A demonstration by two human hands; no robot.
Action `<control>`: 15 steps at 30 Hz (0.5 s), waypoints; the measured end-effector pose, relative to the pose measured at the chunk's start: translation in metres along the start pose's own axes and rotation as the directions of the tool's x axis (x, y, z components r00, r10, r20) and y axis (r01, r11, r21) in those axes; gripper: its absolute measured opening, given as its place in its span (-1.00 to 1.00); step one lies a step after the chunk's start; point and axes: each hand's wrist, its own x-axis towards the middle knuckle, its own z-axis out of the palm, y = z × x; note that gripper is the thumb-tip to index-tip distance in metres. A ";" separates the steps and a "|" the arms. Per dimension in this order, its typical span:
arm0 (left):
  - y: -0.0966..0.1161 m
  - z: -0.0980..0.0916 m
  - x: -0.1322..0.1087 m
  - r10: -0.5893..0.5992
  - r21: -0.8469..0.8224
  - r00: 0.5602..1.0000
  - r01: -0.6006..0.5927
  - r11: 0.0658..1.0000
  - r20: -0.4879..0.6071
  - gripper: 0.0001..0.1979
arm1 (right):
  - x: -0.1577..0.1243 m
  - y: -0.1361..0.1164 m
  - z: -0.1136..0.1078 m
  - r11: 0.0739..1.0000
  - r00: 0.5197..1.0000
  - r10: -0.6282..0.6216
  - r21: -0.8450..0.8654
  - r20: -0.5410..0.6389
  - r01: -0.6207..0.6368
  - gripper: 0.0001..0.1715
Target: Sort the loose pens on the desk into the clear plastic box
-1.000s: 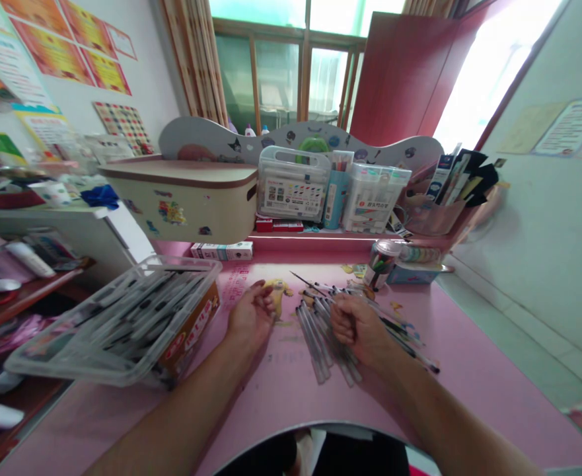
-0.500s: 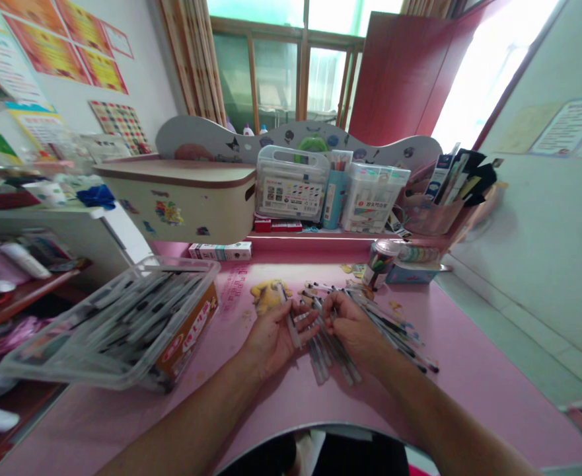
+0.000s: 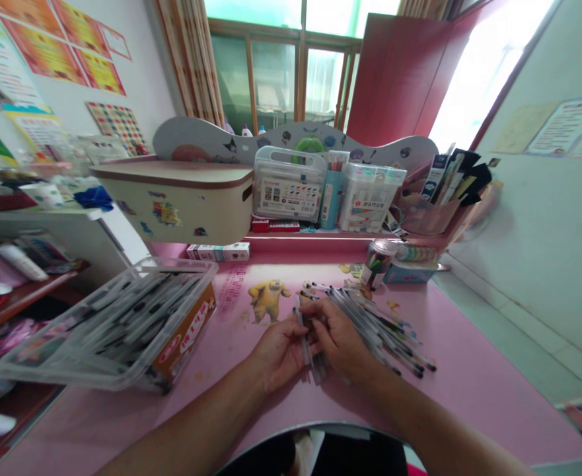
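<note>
Left hand [image 3: 277, 354] and right hand [image 3: 339, 338] meet at the middle of the pink desk [image 3: 469, 370], near its front edge. Both are closed on one small bundle of clear pens [image 3: 302, 330]. The left hand's fingers curl around it from the left, and the right hand's fingers pinch it from the right. The bundle stands slightly tilted, with its lower end touching the desk.

Just right of the right hand, a heap of loose pens [image 3: 384, 327] fans out across the desk. Just beyond the hands is a yellow bear sticker [image 3: 265, 296]. On the left, a clear plastic bin [image 3: 186, 337] holds many more pens. Farther back on the right stands a small jar [image 3: 377, 260]. On the far shelf are a cream lidded box [image 3: 176, 201] and a marker case [image 3: 291, 185].
</note>
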 end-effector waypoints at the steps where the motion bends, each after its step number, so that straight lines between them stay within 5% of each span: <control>1: 0.000 0.000 0.000 0.004 0.000 1.000 -0.004 1.000 -0.001 -0.48 | 0.000 0.001 0.000 0.999 1.000 -0.026 -0.027 0.012 0.027 -0.57; 8: 0.002 0.002 -0.002 0.018 0.016 1.000 -0.019 1.000 0.015 -0.43 | 0.001 0.007 -0.001 0.978 0.991 -0.137 -0.158 0.009 0.137 -0.39; 15: 0.007 0.001 0.002 0.147 0.071 0.976 -0.137 0.988 -0.162 -0.86 | 0.003 -0.001 -0.012 0.955 0.961 -0.205 -0.252 -0.184 0.156 -0.53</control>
